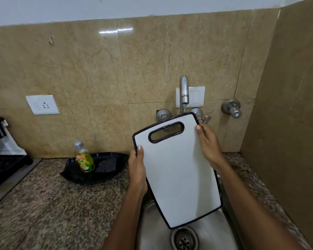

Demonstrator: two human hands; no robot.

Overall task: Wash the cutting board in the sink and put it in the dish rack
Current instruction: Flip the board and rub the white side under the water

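Observation:
A white cutting board (177,170) with a black rim and an oval handle hole is held tilted above the steel sink (152,230), handle end up toward the tap (184,91). My left hand (136,166) grips its left edge, thumb on the face. My right hand (209,143) grips the right edge near the top. A thin stream of water falls from the tap just behind the board's top edge. The sink drain (184,239) shows below the board's lower end. A black dish rack (0,159) stands at the far left, partly cut off.
A bottle of yellow-green dish soap (84,157) stands in a black tray (96,168) with a dark scrub pad, left of the sink. Speckled granite counter (52,204) runs between rack and sink. Wall valves (232,109) and a tiled side wall close in the right.

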